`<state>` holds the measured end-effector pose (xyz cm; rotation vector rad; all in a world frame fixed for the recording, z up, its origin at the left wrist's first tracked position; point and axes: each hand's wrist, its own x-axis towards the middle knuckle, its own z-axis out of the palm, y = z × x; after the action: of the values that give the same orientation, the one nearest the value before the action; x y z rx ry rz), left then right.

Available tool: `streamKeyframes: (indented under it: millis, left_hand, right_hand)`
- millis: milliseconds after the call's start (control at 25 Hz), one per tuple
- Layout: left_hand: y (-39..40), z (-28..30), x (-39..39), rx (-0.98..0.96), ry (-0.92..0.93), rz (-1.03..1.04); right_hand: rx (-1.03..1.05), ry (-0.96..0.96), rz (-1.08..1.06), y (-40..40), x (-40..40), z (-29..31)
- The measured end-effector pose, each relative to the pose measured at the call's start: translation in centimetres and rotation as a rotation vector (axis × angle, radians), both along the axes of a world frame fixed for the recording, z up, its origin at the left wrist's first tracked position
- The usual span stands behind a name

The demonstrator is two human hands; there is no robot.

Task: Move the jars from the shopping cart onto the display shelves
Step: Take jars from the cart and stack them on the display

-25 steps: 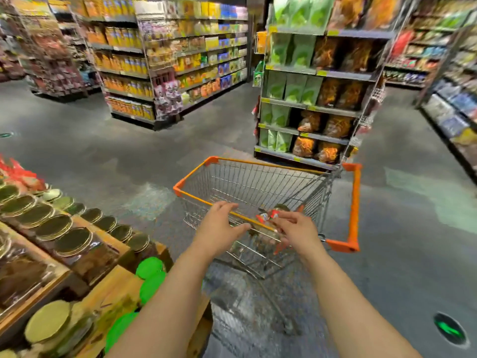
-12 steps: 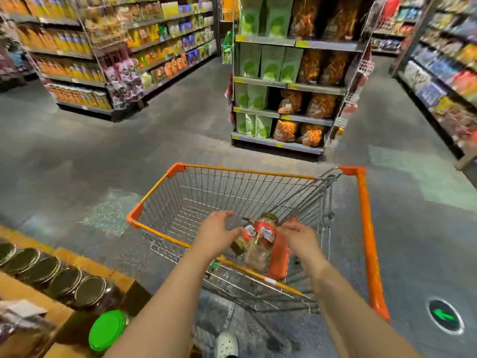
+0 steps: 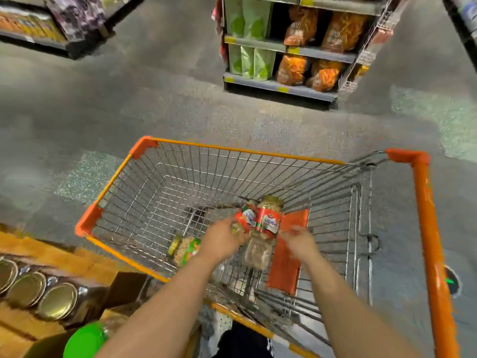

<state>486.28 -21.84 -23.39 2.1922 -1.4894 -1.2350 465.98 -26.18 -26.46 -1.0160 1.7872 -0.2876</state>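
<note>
Biggest thing here is the grey speckled floor (image 3: pixel 154 104), which fills most of the picture. Next up, the shopping cart (image 3: pixel 247 151) sits in the middle and lower right: wire basket, orange rim and corners, with a fat orange handle bar (image 3: pixel 428 228) running down the right edge. At the top of the frame, right of centre, there's a shelf unit (image 3: pixel 281 87) stacked with green bags on its left and orange snack bags on its right. Another shelf rack (image 3: pixel 33 40) peeks in at the upper left corner, too blurry to read. Lower left has a wooden display shelf (image 3: pixel 51 257) with a row of gold-lidded jars (image 3: pixel 58 301) seen from above, and a bright green lid (image 3: pixel 85 341) at the bottom edge just below them.

Both bare forearms reach up from the bottom into the cart. The left hand (image 3: pixel 222 240) is in the centre, fingers curled around a red-labelled jar (image 3: pixel 245 218). Touching that one on its right is a second red-labelled jar (image 3: pixel 269 220), label reading something like "cashews", nuts visible inside. The right hand (image 3: pixel 299 242) is just right of it, smeared by motion blur, so I honestly cannot tell whether it's gripping anything. There's an orange flap (image 3: pixel 286 267) behind it on the cart's near wall.

One more jar, green-labelled (image 3: pixel 184 248), lies on its side on the basket floor, left of the left wrist.
</note>
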Motion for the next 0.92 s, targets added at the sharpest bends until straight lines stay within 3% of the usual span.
streamKeyframes:
  millis: [480,760,920]
  left_hand:
    - [-9.6,-20.2,-3.8,0.222,0.095,0.015]
    - [-11.1,-24.8,-5.4,0.250,0.062,0.143]
    - [-11.7,-25.1,-5.8,0.250,0.007,0.129]
  right_hand:
    - [0.087,0.301,0.134,-13.5,3.8,-16.1]
    - [0.146,0.496,0.317,-16.9,4.0,-19.2]
    - [0.139,0.451,0.293,-16.8,3.6,-19.3]
